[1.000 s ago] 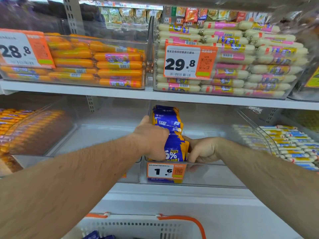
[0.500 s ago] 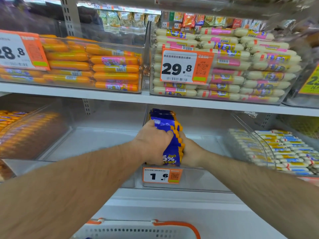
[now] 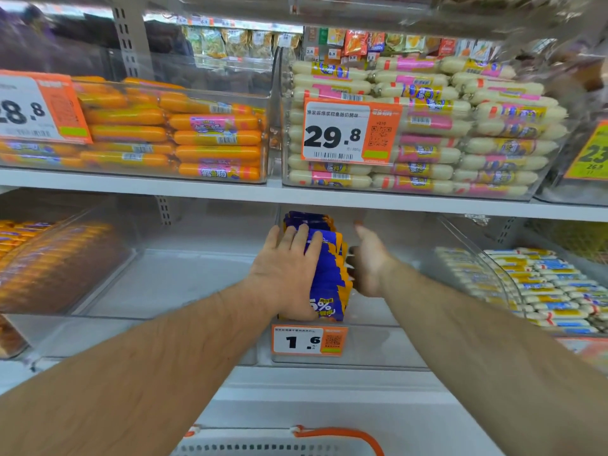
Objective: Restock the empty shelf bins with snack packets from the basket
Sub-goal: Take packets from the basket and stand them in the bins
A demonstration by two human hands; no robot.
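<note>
Fingers of left hand flat on glossy packets; right hand open.

Orange sausages, white sausages, price tag

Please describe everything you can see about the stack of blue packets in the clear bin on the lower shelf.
The blue packets are a row of thin, glossy foil-like pouches, blue-purple with jagged orange-yellow edges and white print at the bottom. They stand on edge, packed together, at the left side of a clear plastic bin behind the 1.6 price tag. The left hand lies flat against their left face, fingers spread. The right hand is open beside them; whether it touches them is unclear.
</note>
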